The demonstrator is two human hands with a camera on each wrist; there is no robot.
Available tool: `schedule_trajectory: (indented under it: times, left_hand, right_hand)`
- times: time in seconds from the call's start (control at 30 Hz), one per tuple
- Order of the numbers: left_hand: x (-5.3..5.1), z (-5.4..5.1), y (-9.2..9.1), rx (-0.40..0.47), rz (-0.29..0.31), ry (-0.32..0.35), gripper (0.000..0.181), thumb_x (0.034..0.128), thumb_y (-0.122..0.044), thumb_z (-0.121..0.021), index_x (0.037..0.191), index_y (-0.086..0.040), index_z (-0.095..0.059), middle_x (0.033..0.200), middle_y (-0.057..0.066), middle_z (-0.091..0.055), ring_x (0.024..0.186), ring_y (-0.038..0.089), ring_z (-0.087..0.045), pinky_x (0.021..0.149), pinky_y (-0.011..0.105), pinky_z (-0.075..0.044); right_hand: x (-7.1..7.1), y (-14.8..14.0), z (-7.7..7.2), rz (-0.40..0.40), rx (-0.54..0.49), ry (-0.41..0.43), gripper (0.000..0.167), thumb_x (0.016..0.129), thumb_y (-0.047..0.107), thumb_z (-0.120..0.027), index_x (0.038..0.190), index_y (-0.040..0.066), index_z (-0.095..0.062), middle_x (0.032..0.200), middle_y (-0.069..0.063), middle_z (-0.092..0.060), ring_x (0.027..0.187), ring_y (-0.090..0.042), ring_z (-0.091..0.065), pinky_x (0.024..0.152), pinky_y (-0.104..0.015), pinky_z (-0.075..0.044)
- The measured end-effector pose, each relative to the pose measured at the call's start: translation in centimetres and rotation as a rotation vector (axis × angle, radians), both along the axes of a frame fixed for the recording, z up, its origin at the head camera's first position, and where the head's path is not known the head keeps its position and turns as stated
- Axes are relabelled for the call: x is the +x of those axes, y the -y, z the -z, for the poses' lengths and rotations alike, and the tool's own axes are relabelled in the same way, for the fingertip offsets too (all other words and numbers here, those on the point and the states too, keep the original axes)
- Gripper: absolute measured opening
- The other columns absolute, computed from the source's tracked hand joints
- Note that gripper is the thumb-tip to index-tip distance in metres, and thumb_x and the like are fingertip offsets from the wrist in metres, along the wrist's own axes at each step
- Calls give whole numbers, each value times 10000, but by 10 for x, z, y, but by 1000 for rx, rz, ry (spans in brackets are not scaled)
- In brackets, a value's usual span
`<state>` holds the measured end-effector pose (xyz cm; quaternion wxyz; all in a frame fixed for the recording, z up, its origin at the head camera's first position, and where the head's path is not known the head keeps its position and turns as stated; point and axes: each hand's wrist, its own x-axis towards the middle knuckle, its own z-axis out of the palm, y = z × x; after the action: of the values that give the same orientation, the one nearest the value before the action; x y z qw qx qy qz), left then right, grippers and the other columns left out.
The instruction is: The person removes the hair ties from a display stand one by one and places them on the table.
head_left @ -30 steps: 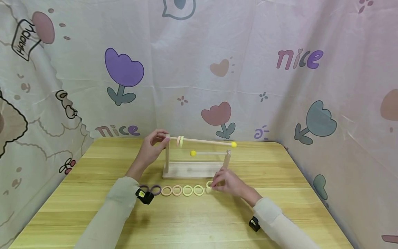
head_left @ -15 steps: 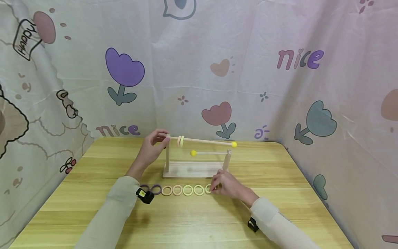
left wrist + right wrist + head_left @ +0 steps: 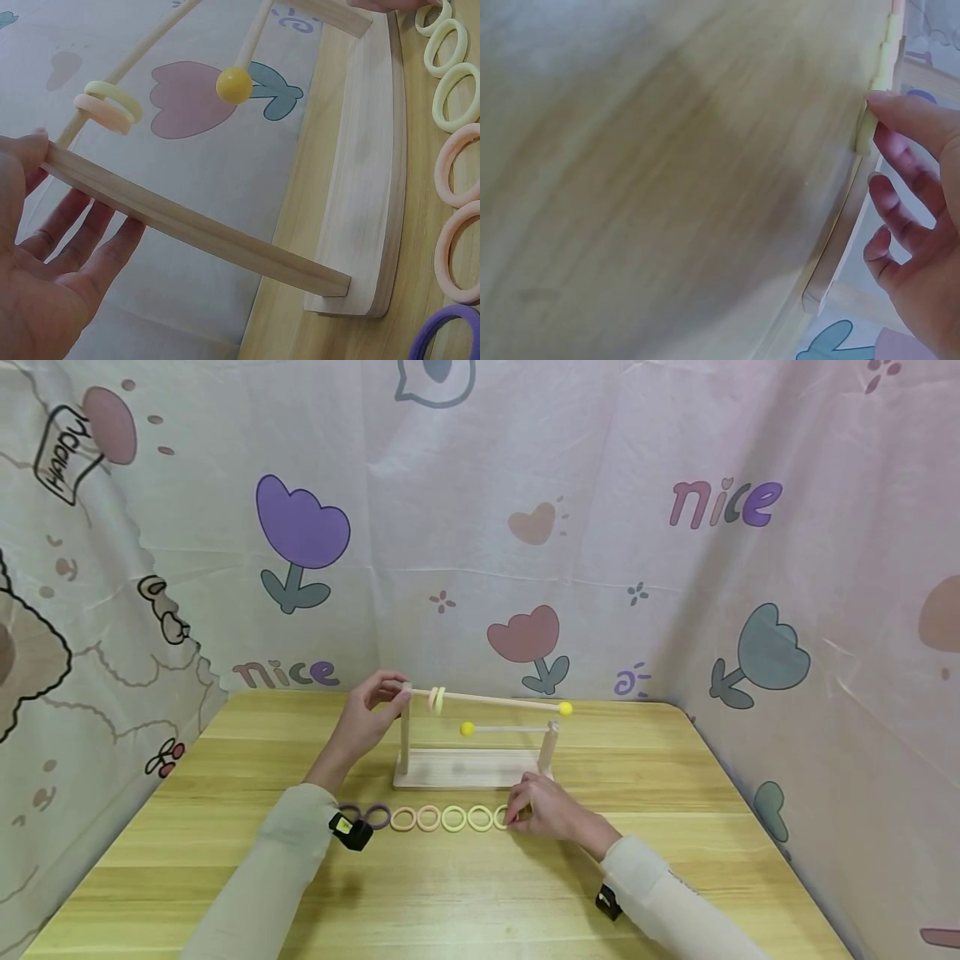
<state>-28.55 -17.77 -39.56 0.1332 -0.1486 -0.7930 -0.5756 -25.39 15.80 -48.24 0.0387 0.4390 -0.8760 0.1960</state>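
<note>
My left hand (image 3: 363, 718) grips the top of the left post of a pale wooden stand (image 3: 472, 768), thumb on one side and fingers on the other. From that post runs a rod (image 3: 502, 700) with a yellow ball at its end; a pink ring (image 3: 101, 114) and a pale yellow ring (image 3: 116, 96) hang on it near the post. A lower rod with a yellow ball (image 3: 234, 85) points left from the right post. My right hand (image 3: 551, 807) pinches a pale yellow ring (image 3: 867, 129) between thumb and index finger, at the right end of a row of rings.
Along the front of the stand, the row holds yellow rings (image 3: 453, 818), pink rings (image 3: 428, 818) and purple rings (image 3: 378, 816), the leftmost partly hidden by the left wrist camera (image 3: 351, 832). All lie on a wooden table (image 3: 480, 893) before a printed cloth backdrop (image 3: 450, 527).
My right hand has moved slightly down and left, bringing the pinched yellow ring down to the row's right end. My left hand stays on the post.
</note>
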Motion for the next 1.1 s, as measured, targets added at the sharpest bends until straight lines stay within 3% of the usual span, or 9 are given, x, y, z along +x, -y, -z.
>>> schedule_trajectory:
  times: [0.33, 0.6, 0.8, 1.1]
  left_hand:
    - [-1, 1, 0, 4, 2, 6, 320, 1040, -260, -632, 1276, -45, -604, 1146, 158, -627, 1074, 248, -622, 847, 192, -576]
    - [-2, 1, 0, 6, 8, 5, 320, 1038, -261, -636, 1274, -47, -607, 1141, 156, -627, 1067, 240, -624, 844, 203, -578]
    - [-1, 0, 1, 3, 8, 5, 309, 1039, -267, -633, 1277, -71, -612, 1149, 141, -630, 1067, 212, -625, 861, 227, -585]
    - [-2, 1, 1, 8, 9, 8, 296, 1037, -274, -637, 1263, -84, -616, 1143, 148, -630, 1078, 238, -626, 858, 228, -589]
  right_hand:
    - [1, 0, -1, 20, 23, 33, 92, 798, 161, -882, 831, 230, -830, 849, 129, -755, 828, -17, -524, 781, -199, -437]
    - [1, 4, -19, 70, -46, 42, 76, 807, 159, -868, 861, 165, -814, 870, 53, -756, 845, -129, -616, 786, -232, -502]
    - [-5, 14, -38, 117, -186, -9, 77, 820, 143, -851, 880, 137, -805, 883, 26, -779, 869, -146, -680, 801, -357, -593]
    - [-11, 40, -60, 214, -431, -22, 62, 845, 108, -826, 885, 67, -805, 881, -38, -794, 759, -156, -693, 687, -313, -589]
